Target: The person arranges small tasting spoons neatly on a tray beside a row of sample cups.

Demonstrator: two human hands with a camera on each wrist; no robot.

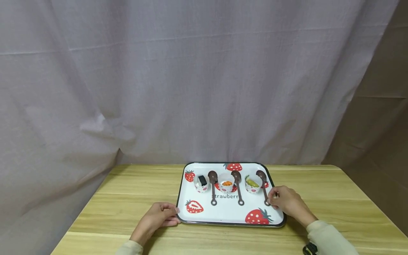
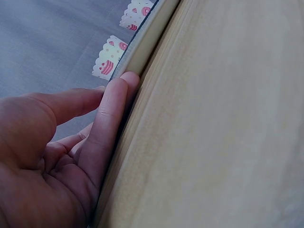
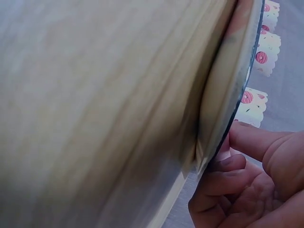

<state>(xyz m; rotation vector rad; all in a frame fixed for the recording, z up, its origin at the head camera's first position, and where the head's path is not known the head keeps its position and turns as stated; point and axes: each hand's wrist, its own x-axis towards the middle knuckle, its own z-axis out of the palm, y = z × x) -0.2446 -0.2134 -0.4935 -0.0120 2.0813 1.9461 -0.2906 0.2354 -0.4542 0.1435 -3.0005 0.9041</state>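
Observation:
A white strawberry-print tray (image 1: 220,214) with a dark rim lies on the wooden table. My left hand (image 1: 160,214) holds its near left corner, thumb at the rim and fingers against the outer side. Three brown spoons lie on it: a left one (image 1: 213,189), a middle one (image 1: 239,189) and a right one (image 1: 264,189). At the tray's right edge, my right hand (image 1: 288,202) pinches the handle end of the right spoon; the fingertips are partly hidden. Between and beside the spoons stand paper cups holding a black-and-white piece (image 1: 202,180), orange bits (image 1: 227,183) and a green piece (image 1: 252,182).
The wooden table (image 1: 127,198) extends to both sides of the tray. Behind it hangs a grey cloth (image 1: 204,88). Scalloped, printed paper cups (image 2: 110,59) show above the rim in both wrist views. A dark object (image 1: 310,248) is by the right sleeve.

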